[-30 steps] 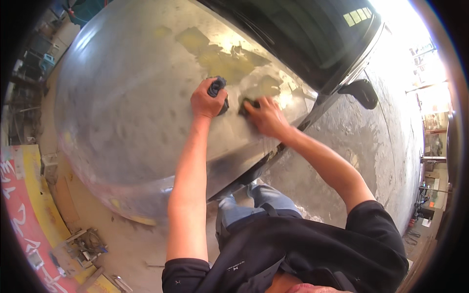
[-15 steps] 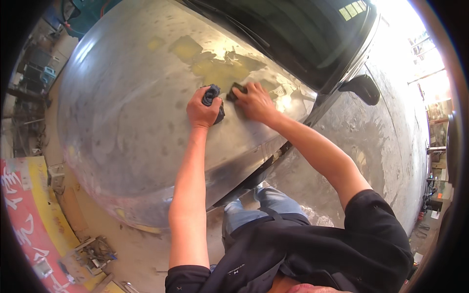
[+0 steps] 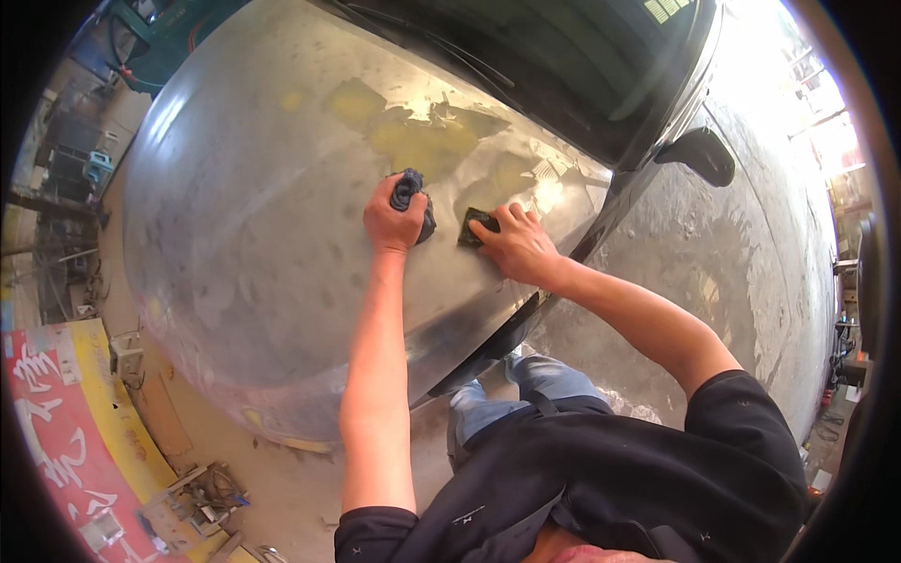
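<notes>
A crumpled dark grey cloth is bunched in my left hand, which is closed round it and rests on the car bonnet. To its right, my right hand presses a small dark square pad flat on the metal, fingers bent over its edge. The bonnet is dull, bare-looking silver with smudged marks. Beyond my hands lies a patch of yellowish-green near the windscreen. The pad's underside is hidden.
The dark windscreen with its wiper is at the far side, and a black wing mirror juts out at the right. A red and yellow sign board and scrap metal parts lie at the left. Stained concrete floor stretches right.
My right hand has slid the pad nearer to me and slightly right across the bonnet. The left hand keeps its hold on the cloth in nearly the same place. The view has shifted slightly.
</notes>
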Motion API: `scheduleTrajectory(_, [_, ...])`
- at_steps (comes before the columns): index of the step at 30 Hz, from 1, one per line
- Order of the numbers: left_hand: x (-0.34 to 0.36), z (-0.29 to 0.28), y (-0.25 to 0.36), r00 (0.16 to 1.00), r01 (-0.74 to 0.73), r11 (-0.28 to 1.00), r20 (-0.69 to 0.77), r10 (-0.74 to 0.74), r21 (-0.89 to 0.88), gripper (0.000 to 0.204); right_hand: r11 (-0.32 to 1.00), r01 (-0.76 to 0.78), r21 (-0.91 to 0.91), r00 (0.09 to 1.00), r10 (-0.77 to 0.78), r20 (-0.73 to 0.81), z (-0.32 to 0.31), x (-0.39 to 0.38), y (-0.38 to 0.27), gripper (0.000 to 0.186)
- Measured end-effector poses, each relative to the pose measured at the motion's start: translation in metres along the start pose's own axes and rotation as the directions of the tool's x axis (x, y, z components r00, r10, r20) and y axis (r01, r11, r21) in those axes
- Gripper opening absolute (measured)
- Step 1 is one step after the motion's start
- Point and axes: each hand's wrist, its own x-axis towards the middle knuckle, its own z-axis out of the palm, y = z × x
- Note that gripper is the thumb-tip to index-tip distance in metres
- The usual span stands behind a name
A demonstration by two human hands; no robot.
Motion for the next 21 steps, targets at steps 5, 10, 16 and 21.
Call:
scheduleTrajectory(5, [0.001, 0.019, 0.018, 0.998, 0.049, 0.998, 0.032, -0.047, -0.035, 0.038, 0.996, -0.079, -0.032, 0.996, 0.078, -0.040, -0.005, 0.072, 0.029, 0.045])
scheduleTrajectory(10, [0.000, 0.000, 0.003, 1.000, 0.023, 1.000, 0.005, -0.023, -0.007, 0.038, 0.998, -0.056, 0.008, 0.998, 0.056, 0.029, -0.006, 0.017, -0.001, 0.049])
scheduleTrajectory(16, [0.001, 0.015, 0.017, 0.999, 0.020, 0.998, 0.029, -0.019, -0.053, 0.038, 0.990, -0.134, -0.047, 0.983, 0.126, -0.133, 0.000, 0.065, 0.043, 0.045])
scheduleTrajectory(21, [-0.003, 0.001, 0.003, 0.999, 0.054, 0.998, 0.005, -0.054, -0.033, 0.037, 0.997, -0.073, -0.031, 0.997, 0.073, 0.011, -0.010, 0.013, 0.016, 0.044])
